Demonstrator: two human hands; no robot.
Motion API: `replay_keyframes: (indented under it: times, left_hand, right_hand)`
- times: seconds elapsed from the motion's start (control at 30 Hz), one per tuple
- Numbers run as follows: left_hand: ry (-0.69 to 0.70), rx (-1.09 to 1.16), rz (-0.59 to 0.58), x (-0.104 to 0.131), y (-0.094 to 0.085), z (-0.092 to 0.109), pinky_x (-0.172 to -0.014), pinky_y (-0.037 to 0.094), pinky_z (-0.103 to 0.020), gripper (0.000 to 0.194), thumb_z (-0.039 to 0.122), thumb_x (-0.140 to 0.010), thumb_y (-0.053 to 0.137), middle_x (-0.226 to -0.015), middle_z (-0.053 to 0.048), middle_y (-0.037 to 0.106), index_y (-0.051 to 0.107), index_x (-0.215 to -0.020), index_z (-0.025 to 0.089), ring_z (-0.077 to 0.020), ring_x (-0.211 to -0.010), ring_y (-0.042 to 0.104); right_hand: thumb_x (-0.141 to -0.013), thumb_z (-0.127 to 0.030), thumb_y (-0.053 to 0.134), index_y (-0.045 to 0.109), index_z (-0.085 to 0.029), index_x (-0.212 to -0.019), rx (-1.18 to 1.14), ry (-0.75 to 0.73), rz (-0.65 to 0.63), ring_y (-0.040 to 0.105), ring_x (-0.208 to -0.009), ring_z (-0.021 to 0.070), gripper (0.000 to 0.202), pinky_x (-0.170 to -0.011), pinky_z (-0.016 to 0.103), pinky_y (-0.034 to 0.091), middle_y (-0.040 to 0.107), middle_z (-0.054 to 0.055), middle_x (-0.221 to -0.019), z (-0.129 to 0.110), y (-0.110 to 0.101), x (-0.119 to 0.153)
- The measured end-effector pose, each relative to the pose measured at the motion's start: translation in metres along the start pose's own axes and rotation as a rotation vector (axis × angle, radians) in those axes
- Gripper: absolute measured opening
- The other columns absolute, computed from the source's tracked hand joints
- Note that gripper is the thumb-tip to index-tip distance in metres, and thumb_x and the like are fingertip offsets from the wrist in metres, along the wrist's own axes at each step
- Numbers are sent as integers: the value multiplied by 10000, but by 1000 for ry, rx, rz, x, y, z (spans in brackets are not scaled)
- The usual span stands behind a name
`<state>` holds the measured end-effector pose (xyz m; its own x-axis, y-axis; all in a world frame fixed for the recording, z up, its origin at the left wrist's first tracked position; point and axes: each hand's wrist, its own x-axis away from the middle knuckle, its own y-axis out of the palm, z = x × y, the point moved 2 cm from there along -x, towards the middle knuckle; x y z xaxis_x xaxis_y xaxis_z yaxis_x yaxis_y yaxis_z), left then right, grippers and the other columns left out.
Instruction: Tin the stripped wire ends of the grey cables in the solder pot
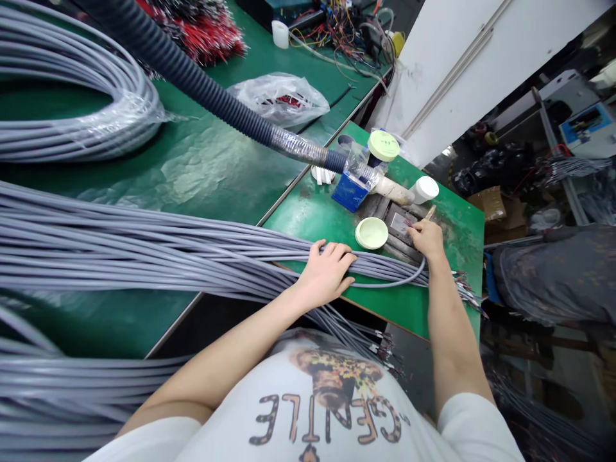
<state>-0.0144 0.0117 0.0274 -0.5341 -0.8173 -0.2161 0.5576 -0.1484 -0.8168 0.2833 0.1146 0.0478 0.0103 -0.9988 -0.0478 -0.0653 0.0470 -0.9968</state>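
A long bundle of grey cables (231, 247) runs from the left across to the green work surface. My left hand (327, 273) lies on top of the bundle with its fingers spread and its thumb apart. Pinched in my right hand (427, 239) is the end of one grey cable (418, 276), which curves up out of the bundle. Its thin bare-ended wires (411, 224) reach over a flat, shiny metal plate (399, 222) set in a dark block. Just left of that block stands a small open tub (371, 233) with pale contents.
A ribbed dark hose (216, 102) crosses overhead to a pale nozzle (392, 190) beside a blue box (350, 191). Around it stand a white cup (426, 190) and a yellow-lidded jar (384, 145). Coiled grey cable (129, 122) lies at upper left.
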Motion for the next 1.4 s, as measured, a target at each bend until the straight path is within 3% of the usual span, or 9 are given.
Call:
replay_keyframes:
  times: [0.23,0.37,0.53,0.63,0.8,0.97,1.1,1.23,1.4]
  left_hand:
    - [-28,195,117,3,0,2,-1050,248,-504,303,376,-852,589,-1136,-93,633,611,-1101,206,-257,-1094,535]
    - [-155,660,324,3,5,16,-962,380,-438,169,347,-860,596,-962,-64,687,682,-922,215,-216,-971,593]
    - [-323,1491,332,-6,24,44,-827,479,-341,248,330,-730,745,-877,-45,695,682,-920,182,-172,-827,626]
    - [-412,1746,381,-9,31,54,-777,480,-292,218,304,-709,765,-806,-16,688,684,-866,176,-126,-732,609]
    - [-418,1682,502,-10,23,50,-744,472,-284,169,316,-714,759,-747,-4,660,686,-771,175,-121,-701,582]
    - [-192,1156,681,-1,6,40,-748,462,-335,94,314,-761,719,-719,-10,655,705,-756,221,-151,-713,585]
    - [112,930,618,5,8,47,-765,463,-351,40,256,-760,721,-707,-16,686,729,-798,244,-160,-713,606]
    - [-156,1203,544,0,20,46,-793,482,-326,316,314,-726,755,-908,-53,697,702,-1024,221,-173,-828,616]
    - [-278,1631,42,-4,29,52,-654,496,-295,421,469,-821,622,-560,-4,614,689,-1036,113,-139,-522,600]
  right_hand:
    - [-810,-366,611,472,-191,-447,-633,-32,129,449,-540,125,425,-554,280,357,453,-12,-555,-49,-45,65]
    - [-813,-363,643,497,-206,-460,-900,-8,137,420,-526,130,412,-542,293,371,425,-17,-543,-87,-52,107]
    - [-819,-349,649,517,-217,-470,-1002,-26,120,427,-531,133,395,-531,299,360,451,-12,-570,-122,-46,128]
    - [-826,-336,640,547,-225,-483,-1049,-17,122,427,-525,132,373,-527,297,351,445,-16,-556,-131,-46,132]
    - [-818,-356,645,698,-244,-745,-1217,53,3,423,-461,104,144,-475,270,340,494,-34,-566,-137,-41,143]
    - [-869,-383,580,587,-265,-1222,-1510,169,-117,356,-380,69,372,-393,217,247,513,-59,-558,-141,-25,162]
    - [-863,-351,598,529,-286,-1262,-1709,275,-43,308,-357,54,410,-373,187,228,460,-87,-509,-142,-19,167]
    - [-851,-360,608,476,-302,-1293,-1778,306,-21,313,-346,49,465,-358,168,268,461,-97,-511,-146,-20,166]
    - [-866,-383,589,472,-290,-1298,-1705,291,-86,391,-373,68,457,-373,175,314,528,-72,-532,-143,-16,170]
